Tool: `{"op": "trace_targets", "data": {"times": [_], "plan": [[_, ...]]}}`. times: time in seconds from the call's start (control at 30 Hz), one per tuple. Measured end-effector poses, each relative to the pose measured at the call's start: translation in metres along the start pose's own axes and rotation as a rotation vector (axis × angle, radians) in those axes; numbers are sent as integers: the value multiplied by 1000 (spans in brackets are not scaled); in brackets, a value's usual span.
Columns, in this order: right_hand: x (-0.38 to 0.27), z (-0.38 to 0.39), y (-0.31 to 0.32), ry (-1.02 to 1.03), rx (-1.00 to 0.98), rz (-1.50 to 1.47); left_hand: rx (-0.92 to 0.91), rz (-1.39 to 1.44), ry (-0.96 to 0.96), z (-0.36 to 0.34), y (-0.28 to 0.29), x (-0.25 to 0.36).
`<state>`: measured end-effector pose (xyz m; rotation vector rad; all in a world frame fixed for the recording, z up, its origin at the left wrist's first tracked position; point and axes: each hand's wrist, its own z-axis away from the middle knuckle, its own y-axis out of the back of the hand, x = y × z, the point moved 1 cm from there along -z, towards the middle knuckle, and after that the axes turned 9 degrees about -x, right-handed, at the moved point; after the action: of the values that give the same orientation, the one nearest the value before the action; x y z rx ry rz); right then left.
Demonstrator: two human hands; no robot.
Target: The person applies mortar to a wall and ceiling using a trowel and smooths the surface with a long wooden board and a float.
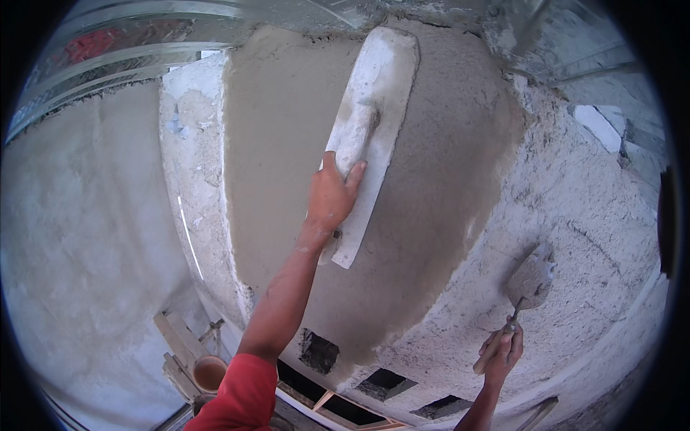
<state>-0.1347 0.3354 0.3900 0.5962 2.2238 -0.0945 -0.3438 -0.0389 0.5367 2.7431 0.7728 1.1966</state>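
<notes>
My left hand [332, 197] is closed round the handle of a long, whitish plastering float [388, 90]. The float lies at a steep slant against wet grey plaster [280, 129] on the wall. In my right hand [505, 359] is the wooden handle of a pointed trowel [530, 280], low on the right. Its grey-smeared blade points up in front of the rough, pale wall [568, 215]. Whether the blade touches that wall I cannot tell.
A pale strip [198, 136] borders the plaster on the left, with a smooth grey wall [86, 194] beyond. Several dark square openings [384, 383] run along the bottom. Timber pieces [178, 337] and a brown round container [210, 373] stand lower left.
</notes>
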Motion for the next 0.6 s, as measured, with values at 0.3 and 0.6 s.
{"op": "trace_targets", "data": {"times": [0.3,0.6], "plan": [[-4,9,-4,-26,51,-13,51,87,48,15,0,-32],[1,19,1,-65,15,-44,159,165,153,42,-9,-85]]}}
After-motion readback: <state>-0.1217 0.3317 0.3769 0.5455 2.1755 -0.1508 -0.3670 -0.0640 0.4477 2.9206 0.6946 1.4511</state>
